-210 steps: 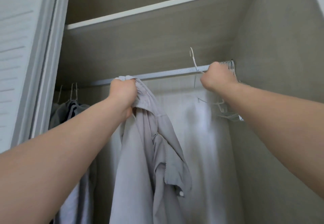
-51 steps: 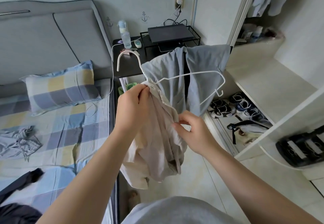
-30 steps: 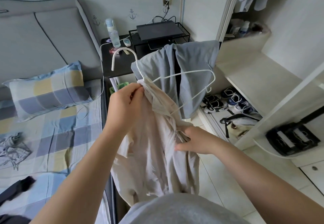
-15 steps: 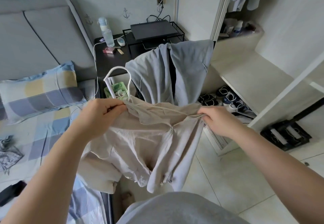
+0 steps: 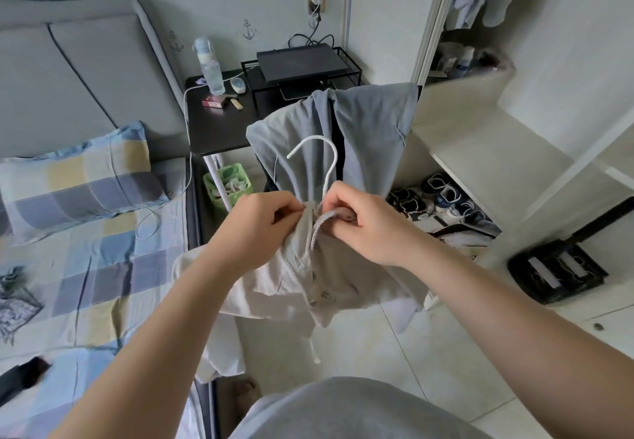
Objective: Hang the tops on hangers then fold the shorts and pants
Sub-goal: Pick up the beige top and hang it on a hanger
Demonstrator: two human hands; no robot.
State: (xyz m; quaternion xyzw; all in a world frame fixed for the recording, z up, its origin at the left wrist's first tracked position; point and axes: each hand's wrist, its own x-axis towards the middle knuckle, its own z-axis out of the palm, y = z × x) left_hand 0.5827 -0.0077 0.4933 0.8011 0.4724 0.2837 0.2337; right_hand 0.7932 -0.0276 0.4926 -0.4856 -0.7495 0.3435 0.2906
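**Top (image 5: pixel 308 277) going onto hanger (image 5: pixel 320 160); folding not begun**

The person is holding the beige top at chest height over the floor, between the bed (image 5: pixel 85 267) and the open wardrobe (image 5: pixel 514 150). The white hook of the hanger is standing up out of the collar, and the body of the top is hanging below in loose folds. The hanger's shoulders are hidden by cloth.

The left hand (image 5: pixel 264 219) is pinching the collar edge just left of the hook. The right hand (image 5: pixel 363 222) is curling its fingers round the collar and its zip edge just right of it. Both are drawing the neck together at the hook.

Judged progress: this top is seated or nearly seated on the hanger but is not yet hanging on a rail. Pale clothes are hanging in the wardrobe; whether they belong to the task cannot be told. A grey garment (image 5: pixel 370 136) is lying draped just beyond the hands. A crumpled garment (image 5: pixel 13 301) and a dark garment (image 5: pixel 20 377) are lying unfolded on the bed, so the folding appears untouched.
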